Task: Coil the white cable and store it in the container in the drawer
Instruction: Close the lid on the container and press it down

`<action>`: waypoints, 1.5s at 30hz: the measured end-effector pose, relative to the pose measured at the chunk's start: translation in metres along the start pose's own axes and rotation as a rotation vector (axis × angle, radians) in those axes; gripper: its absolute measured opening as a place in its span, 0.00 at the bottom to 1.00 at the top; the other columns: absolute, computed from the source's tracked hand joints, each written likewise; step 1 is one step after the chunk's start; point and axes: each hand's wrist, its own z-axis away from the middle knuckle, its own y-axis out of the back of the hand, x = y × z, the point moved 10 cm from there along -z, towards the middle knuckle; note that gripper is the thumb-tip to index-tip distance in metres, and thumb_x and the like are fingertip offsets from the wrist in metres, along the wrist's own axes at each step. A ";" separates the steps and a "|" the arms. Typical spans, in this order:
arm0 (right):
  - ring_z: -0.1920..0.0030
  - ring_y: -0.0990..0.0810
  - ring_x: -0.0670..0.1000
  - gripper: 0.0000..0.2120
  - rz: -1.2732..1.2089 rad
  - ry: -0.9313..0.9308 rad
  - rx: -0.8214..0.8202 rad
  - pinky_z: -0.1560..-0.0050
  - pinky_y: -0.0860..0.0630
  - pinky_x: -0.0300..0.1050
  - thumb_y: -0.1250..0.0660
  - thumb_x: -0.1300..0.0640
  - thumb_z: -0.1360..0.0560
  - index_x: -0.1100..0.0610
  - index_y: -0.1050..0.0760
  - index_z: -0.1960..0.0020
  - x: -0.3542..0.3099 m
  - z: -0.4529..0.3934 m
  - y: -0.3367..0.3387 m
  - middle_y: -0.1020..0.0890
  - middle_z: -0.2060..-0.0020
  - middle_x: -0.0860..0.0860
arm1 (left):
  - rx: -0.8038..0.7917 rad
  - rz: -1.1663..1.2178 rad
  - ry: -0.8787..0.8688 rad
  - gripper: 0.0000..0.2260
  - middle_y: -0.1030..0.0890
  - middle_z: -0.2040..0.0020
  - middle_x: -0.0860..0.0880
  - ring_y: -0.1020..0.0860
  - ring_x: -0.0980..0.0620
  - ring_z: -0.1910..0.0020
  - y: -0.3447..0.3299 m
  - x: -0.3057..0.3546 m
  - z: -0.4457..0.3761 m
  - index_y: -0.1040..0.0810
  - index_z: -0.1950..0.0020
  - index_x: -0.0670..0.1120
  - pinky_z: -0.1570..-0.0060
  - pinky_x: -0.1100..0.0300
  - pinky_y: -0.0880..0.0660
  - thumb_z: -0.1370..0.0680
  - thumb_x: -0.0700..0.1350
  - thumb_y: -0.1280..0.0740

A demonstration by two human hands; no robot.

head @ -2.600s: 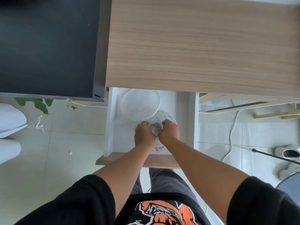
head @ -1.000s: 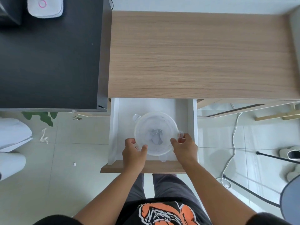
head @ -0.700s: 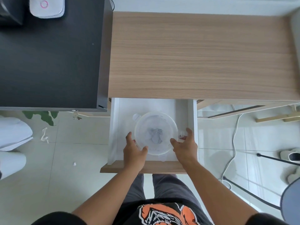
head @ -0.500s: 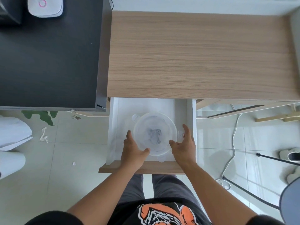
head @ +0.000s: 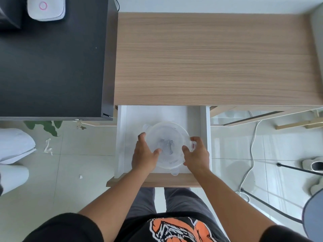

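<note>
White cable (head: 166, 145), coiled, seen dimly through the translucent lid (head: 167, 135) of the round plastic container (head: 170, 164), between the two hands. Container on the floor of the open white drawer (head: 203, 130), toward its front.

Left hand (head: 144, 155) flat against the near-left rim, thumb over the lid edge, fingers spread along the side wall; pressing, not clenched. Right hand (head: 196, 155) at the near-right rim, fingers curled around a small clip tab (head: 192, 143), thumb on the lid edge. Further tabs beyond the left fingertips and just below the right wrist, at the front rim.

Handling, by judgement: cable light and limp, springy enough to push up against the lid; container thin-walled, light, smooth, likely to skate on the drawer floor under one-sided pressure. Best purchase at the rim and tabs, opposite sides squeezed together, downward load kept even. Lid centre flexible, a poor place to press.

Stage, by judgement: coil stowed, lid being seated; drawer not yet closed.

Wooden desktop (head: 209, 58) beyond the fingertips, bare.
</note>
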 end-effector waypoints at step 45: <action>0.41 0.20 0.61 0.47 0.838 0.396 -0.417 0.47 0.20 0.59 0.25 0.48 0.26 0.31 0.55 0.23 -0.077 -0.037 -0.030 0.24 0.37 0.54 | 0.218 -0.321 0.184 0.39 0.28 0.31 0.42 0.25 0.40 0.37 0.015 -0.006 0.011 0.37 0.27 0.52 0.41 0.46 0.23 0.32 0.62 0.23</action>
